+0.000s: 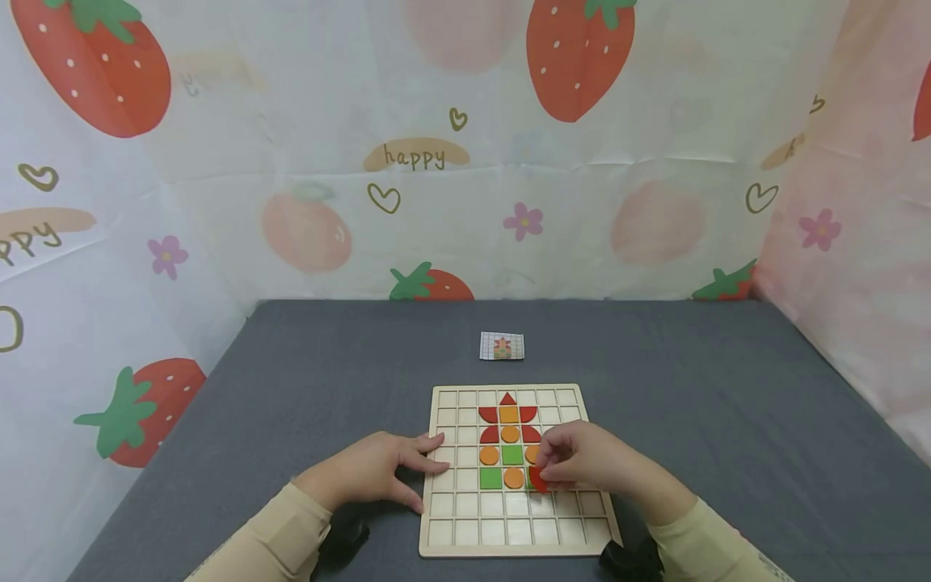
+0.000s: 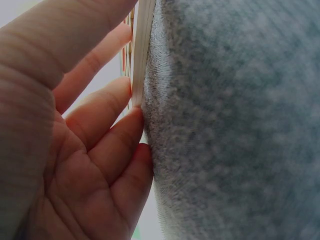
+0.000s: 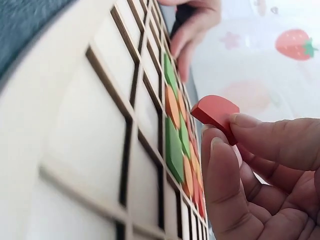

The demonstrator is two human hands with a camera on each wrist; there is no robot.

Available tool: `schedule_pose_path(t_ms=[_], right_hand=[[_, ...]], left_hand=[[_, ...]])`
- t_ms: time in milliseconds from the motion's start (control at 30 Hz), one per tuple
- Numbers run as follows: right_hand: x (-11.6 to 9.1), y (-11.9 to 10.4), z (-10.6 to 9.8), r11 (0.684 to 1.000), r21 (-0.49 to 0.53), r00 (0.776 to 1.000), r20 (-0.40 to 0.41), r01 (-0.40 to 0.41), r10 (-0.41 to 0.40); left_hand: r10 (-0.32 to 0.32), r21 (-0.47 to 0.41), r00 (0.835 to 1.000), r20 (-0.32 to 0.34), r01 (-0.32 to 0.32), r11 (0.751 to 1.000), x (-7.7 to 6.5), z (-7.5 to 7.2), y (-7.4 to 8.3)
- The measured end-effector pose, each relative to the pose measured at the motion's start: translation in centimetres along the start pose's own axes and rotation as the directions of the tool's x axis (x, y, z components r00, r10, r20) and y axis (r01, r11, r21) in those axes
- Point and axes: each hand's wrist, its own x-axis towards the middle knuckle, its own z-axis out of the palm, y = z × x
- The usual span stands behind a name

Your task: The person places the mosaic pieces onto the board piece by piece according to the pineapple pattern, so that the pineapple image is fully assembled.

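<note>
A wooden grid board (image 1: 465,531) lies on the dark cloth. At its left edge rests my left hand (image 1: 374,469), fingertips on the frame and the thumb beside it. My right hand (image 1: 592,461) pinches a red quarter-round tile (image 3: 217,112) between thumb and fingers, held above the board's surface. In the head view this tile overlaps a green square in the lower row. Set in the grid are a red triangle (image 1: 507,398) on top, an orange square (image 1: 508,415), red quarter-rounds, orange discs (image 1: 513,478) and green squares (image 1: 490,478). My right hand hides part of the right side.
Behind the board lies a small card (image 1: 502,346) printed with a coloured grid pattern. The grey cloth (image 1: 349,356) covers the table. Fabric walls (image 1: 305,105) with strawberry prints stand around the back and sides. Black straps (image 1: 342,541) are at my wrists.
</note>
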Motion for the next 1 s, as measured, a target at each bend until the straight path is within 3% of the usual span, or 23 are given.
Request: schedule_pose_path(t_ms=[567, 1000], right_hand=[[2.9, -1.8, 3.2, 0.991, -0.122, 0.998, 0.045, 0.051, -0.046], [3.3, -2.4, 4.2, 0.978, -0.199, 0.997, 0.034, 0.068, -0.062]], left_hand=[[0.000, -0.001, 1.000, -0.002, 0.000, 1.000, 0.0, 0.0, 0.1], [0.002, 0.004, 1.000, 0.001, -0.002, 1.000, 0.1, 0.0, 0.0]])
